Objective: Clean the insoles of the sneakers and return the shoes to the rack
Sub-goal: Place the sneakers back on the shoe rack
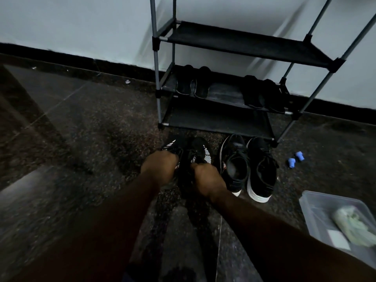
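Dark floor (91, 129): left grip (159, 167), right grip (207, 180) hold sneakers (200, 148) lettered "RT".

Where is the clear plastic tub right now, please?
In the head view, the clear plastic tub sits on the floor at the lower right, right of the white-soled sneakers.

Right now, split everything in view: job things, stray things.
Job: black white-striped sneakers, gripped by left hand and right hand; black white-soled sneakers; black metal-framed shoe rack; clear plastic tub, pale green cloth.
Stray: two small blue plastic pieces; dark shelved slippers.
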Motion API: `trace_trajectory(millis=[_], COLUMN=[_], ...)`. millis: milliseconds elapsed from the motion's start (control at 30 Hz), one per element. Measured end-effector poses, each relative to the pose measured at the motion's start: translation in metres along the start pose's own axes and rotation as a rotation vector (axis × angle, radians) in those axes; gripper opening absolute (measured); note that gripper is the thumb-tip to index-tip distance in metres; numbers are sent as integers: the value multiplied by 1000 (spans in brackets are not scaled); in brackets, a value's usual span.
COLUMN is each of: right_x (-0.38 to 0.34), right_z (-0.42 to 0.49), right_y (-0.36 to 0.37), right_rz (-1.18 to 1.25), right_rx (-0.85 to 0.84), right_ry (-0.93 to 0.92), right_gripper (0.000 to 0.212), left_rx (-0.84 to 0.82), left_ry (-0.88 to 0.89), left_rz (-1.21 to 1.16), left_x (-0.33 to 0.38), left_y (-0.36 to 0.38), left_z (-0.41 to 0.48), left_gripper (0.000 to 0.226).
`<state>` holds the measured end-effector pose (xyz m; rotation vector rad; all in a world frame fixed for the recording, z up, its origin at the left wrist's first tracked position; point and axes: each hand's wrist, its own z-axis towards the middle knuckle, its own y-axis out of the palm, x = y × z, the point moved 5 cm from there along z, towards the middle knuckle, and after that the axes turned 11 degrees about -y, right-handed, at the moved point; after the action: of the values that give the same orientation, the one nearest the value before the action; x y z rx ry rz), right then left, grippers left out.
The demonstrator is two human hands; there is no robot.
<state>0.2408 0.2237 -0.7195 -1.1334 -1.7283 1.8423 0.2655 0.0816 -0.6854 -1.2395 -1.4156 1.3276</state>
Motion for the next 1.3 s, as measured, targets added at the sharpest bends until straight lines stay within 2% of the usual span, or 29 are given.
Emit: trace_trajectory(millis=[200,400,867,1067,1300], right_x=[-14,-34,-134,-153,-146], right_z=[-36,-69,-156,-186,-167], right_y=[-23,-63,-288,-356,-412], right_rz=[-6,-27,-212,-286,-339], right_rx=[19,83,385,479,536], right_ry=[-1,-40,-149,-192,-225], right_gripper=[29,20,22,27,21], left_rx=[44,91,486,604,722], left_ry=[-17,-28,20,-2,20], left_rz=[-21,-89,-91,-95,-88], left_x=[4,16,23,31,46], left_y=[-28,-63,-296,-363,-412], left_z=[-41,-77,-193,-225,-203], left_gripper=[24,26,28,28,25])
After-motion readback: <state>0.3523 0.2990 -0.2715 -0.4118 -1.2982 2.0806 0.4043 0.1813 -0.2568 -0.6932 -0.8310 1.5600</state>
